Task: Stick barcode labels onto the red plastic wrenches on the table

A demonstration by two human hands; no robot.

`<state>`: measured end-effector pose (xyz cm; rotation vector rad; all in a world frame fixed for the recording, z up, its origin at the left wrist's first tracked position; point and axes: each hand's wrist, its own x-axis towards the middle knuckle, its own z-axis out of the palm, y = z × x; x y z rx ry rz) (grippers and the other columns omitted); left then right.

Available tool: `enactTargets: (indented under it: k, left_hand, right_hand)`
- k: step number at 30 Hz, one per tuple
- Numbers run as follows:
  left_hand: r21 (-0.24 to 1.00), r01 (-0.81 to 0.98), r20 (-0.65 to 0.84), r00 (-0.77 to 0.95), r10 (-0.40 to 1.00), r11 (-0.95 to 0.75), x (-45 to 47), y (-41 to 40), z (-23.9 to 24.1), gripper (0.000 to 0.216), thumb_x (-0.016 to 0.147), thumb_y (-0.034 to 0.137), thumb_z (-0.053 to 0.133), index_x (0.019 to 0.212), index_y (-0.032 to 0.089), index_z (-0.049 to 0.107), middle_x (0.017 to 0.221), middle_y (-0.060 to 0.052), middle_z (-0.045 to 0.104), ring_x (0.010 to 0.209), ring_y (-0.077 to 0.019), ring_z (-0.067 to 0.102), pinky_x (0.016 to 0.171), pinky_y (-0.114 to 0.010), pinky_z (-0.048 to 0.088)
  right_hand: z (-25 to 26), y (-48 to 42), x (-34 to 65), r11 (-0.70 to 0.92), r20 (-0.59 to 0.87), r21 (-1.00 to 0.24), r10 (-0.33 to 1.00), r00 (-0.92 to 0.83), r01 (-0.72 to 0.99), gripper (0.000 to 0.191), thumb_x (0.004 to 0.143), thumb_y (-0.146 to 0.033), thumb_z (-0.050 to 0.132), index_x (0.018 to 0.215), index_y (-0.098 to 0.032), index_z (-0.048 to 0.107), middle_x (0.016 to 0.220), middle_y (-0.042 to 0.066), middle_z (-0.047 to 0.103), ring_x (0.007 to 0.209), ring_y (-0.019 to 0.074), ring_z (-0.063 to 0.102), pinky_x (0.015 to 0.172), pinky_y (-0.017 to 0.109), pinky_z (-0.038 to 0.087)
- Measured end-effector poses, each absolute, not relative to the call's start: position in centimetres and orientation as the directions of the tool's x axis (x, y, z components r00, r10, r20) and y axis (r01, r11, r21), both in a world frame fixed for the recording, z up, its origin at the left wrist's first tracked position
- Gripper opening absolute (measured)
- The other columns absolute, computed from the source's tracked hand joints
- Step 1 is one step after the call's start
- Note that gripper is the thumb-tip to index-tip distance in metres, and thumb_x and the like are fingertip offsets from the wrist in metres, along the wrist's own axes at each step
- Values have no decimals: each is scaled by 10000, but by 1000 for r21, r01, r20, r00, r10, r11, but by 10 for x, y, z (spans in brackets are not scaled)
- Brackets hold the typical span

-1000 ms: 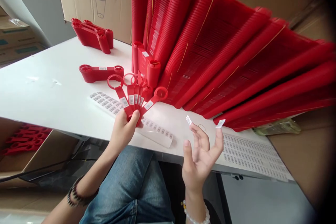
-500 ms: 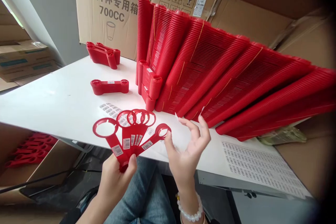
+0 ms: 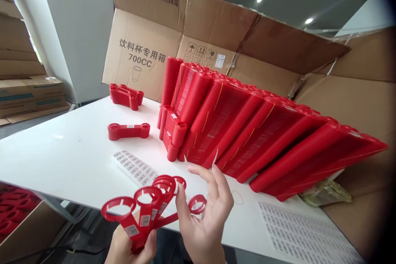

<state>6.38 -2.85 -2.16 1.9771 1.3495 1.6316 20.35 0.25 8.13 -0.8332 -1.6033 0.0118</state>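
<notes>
My left hand grips a fan of several red plastic ring-ended cup carriers; their lower ends are hidden in the fist. White barcode labels show on the flat shanks, and the rings point away from me. One carrier is splayed out to the right, partly behind my right hand. That hand is raised with fingers apart, its thumb overlapping a ring of the fan; whether it touches cannot be made out. Pale pointed tips show on two of its fingers. Beyond the fan lies a sheet of barcode stickers.
Tall banded stacks of red carriers lean along the table's back right. Smaller stacks stand at left on the white table. More sticker sheets lie at right. Cardboard walls the back; a box of red carriers sits lower left.
The view has tilted upward, so the table sits lower. My right hand has moved left, close against the fan. The fanned carriers in my left hand have bunched and tilted somewhat.
</notes>
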Motion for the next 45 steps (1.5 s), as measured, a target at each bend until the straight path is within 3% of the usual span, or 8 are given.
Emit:
enactTargets:
  k: [5, 12, 21, 28, 31, 35, 40, 45]
  left_hand:
    - [938, 282, 280, -270, 921, -202, 61, -22, -26, 367, 811, 381, 553, 528, 157, 617, 426, 0, 573, 368, -109, 505, 366, -171, 421]
    - [992, 125, 30, -417, 909, 24, 59, -17, -5, 401, 682, 497, 603, 467, 162, 559, 391, -10, 538, 353, -112, 473, 344, -189, 379]
    - [992, 119, 18, -383, 924, 30, 57, -18, -4, 400, 733, 490, 602, 552, 135, 640, 412, -9, 547, 379, -107, 465, 368, -188, 369]
    - [960, 266, 166, -292, 942, -86, 56, -17, -5, 393, 772, 439, 584, 541, 130, 659, 423, -3, 547, 398, -100, 466, 398, -184, 374]
    - [953, 282, 177, -238, 955, -106, 56, -18, 1, 376, 760, 416, 587, 507, 140, 613, 429, -1, 550, 402, -94, 463, 407, -180, 374]
    - [982, 188, 35, -234, 972, 9, 57, -17, 10, 383, 746, 459, 583, 533, 141, 603, 464, -21, 588, 432, -114, 505, 424, -193, 412]
    - [986, 36, -143, -305, 941, 161, 58, -14, 10, 381, 731, 500, 580, 602, 142, 601, 504, -29, 614, 473, -134, 554, 453, -213, 463]
    - [983, -26, -179, -284, 942, 179, 59, -14, 11, 345, 736, 470, 586, 652, 137, 604, 536, -17, 621, 489, -123, 569, 470, -209, 482]
  right_hand:
    - [75, 11, 211, 573, 728, -630, 671, 141, 524, 597, 918, -156, 557, 1450, -257, 306, 1154, 90, 645, 1074, 207, 642, 888, 375, 564]
    - [65, 26, 214, 404, 594, -706, 785, 175, 581, 584, 887, -217, 587, 1413, -250, 334, 1106, 77, 648, 1039, 225, 631, 924, 450, 537]
    - [73, 28, 209, 438, 642, -666, 748, 166, 604, 566, 860, -147, 602, 1373, -230, 378, 1075, 69, 646, 959, 190, 647, 864, 380, 567]
    - [72, 29, 203, 569, 885, -324, 465, 29, 756, 541, 869, -52, 566, 1355, -234, 413, 1109, 93, 631, 987, 211, 640, 852, 402, 574]
    - [79, 32, 201, 600, 898, -278, 440, -19, 750, 557, 868, -39, 571, 1358, -244, 402, 1112, 94, 627, 981, 217, 635, 850, 415, 572]
    - [88, 32, 199, 625, 842, -438, 536, 52, 646, 479, 892, -91, 584, 1317, -251, 427, 1129, 76, 634, 1028, 202, 630, 899, 401, 554]
    - [89, 17, 191, 502, 559, -790, 826, 75, 352, 408, 905, -150, 580, 1257, -243, 397, 807, -33, 651, 881, 165, 643, 955, 408, 498]
    - [91, 18, 185, 331, 332, -880, 942, -59, 340, 417, 854, -166, 605, 1200, -221, 379, 768, -30, 654, 1032, 213, 626, 1023, 473, 415]
